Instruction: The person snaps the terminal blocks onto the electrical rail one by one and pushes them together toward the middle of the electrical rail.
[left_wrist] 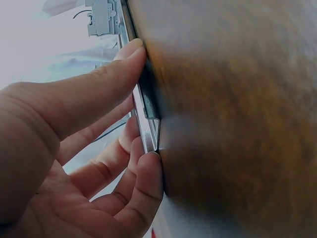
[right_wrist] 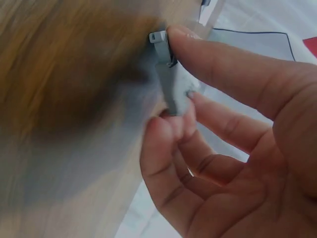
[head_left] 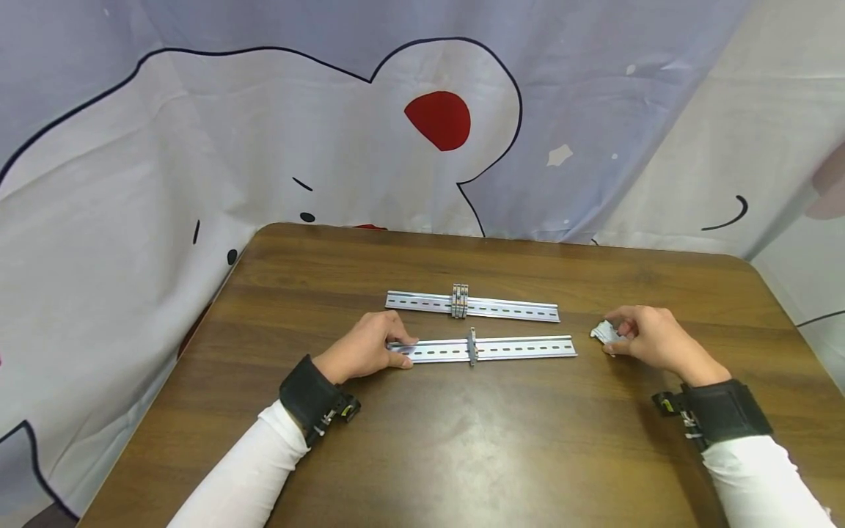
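Note:
My left hand (head_left: 371, 345) grips the left end of the nearer slotted metal DIN rail (head_left: 528, 347), thumb on the near edge and fingers on the far one. A single grey terminal block (head_left: 472, 347) sits across the middle of this rail; its side shows in the left wrist view as a grey block (left_wrist: 105, 19). To the right of the rails, my right hand (head_left: 656, 339) pinches a thin light-grey terminal block (head_left: 605, 332) between thumb and fingers. The right wrist view shows this block (right_wrist: 167, 82) edge-on, partly hidden by the fingertips.
Behind the nearer rail lies a second DIN rail (head_left: 515, 309), carrying several terminal blocks (head_left: 460, 301) side by side near its middle. Both rest on a brown wooden table (head_left: 462, 440). A printed curtain (head_left: 297, 132) hangs along the table's far edge.

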Demonstrator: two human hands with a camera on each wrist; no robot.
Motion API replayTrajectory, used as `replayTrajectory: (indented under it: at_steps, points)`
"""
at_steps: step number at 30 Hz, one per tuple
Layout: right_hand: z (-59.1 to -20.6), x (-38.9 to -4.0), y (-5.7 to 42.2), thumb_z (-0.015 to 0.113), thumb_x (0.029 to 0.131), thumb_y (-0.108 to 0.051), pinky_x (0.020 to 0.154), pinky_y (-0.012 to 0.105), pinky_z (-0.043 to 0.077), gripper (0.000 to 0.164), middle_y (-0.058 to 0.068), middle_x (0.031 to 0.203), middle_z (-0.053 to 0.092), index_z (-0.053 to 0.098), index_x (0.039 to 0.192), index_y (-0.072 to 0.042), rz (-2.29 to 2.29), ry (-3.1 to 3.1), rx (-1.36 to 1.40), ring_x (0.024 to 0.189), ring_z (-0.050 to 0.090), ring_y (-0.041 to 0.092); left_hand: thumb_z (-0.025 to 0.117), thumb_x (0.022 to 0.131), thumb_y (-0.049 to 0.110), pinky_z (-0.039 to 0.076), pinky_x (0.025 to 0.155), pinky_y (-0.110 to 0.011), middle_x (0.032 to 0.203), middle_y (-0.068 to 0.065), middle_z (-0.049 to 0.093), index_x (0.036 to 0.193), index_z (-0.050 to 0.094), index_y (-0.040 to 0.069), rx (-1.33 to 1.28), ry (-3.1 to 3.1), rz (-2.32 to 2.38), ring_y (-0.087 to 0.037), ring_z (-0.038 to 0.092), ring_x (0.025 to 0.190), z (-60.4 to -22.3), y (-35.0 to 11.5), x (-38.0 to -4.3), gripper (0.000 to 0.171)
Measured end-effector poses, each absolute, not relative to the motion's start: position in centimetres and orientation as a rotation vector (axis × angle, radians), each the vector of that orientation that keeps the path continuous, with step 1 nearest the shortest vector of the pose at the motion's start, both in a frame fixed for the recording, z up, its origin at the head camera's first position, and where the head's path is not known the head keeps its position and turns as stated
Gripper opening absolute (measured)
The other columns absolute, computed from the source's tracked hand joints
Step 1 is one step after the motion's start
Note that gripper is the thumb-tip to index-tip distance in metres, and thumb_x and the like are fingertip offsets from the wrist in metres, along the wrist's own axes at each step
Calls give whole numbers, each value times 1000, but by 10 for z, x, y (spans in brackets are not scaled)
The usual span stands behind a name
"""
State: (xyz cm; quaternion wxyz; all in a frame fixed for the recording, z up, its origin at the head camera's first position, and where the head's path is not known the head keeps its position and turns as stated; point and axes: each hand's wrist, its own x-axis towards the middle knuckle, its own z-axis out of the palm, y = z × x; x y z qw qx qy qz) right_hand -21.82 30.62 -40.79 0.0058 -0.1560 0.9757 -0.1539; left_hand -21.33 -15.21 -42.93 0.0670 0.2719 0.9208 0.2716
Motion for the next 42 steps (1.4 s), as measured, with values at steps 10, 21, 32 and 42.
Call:
replayTrajectory:
  at_steps: [10,21,32,42]
  points:
    - [-400,-206,290,79,78,-10,52,22,47,18,8,73,73,73,90,1,-668,3009,-388,60,60,7,86,74,23,46,69,-25,94,-6,70,108,78,12,818,2775,825,-20,63,86,-430,-149,-214,36]
    - [-398,-198,264,73,84,-14,49,25,50,22,5,67,73,65,95,3,-769,2860,-285,54,64,11,86,74,21,47,70,-26,94,-5,69,108,78,11,820,2769,828,-21,63,87,-426,-145,-213,36]
    - [-400,-195,247,70,77,-4,49,25,38,25,4,64,63,71,100,3,-539,3092,-401,52,50,12,86,75,21,45,68,-26,93,-6,69,109,78,12,847,2754,810,-21,62,85,-428,-139,-214,36]
    - [-397,-206,223,65,71,0,50,35,45,25,15,81,74,74,94,0,-393,3138,-457,59,56,22,85,75,23,45,70,-26,94,-5,69,109,78,14,827,2781,801,-20,62,86,-430,-151,-214,36]
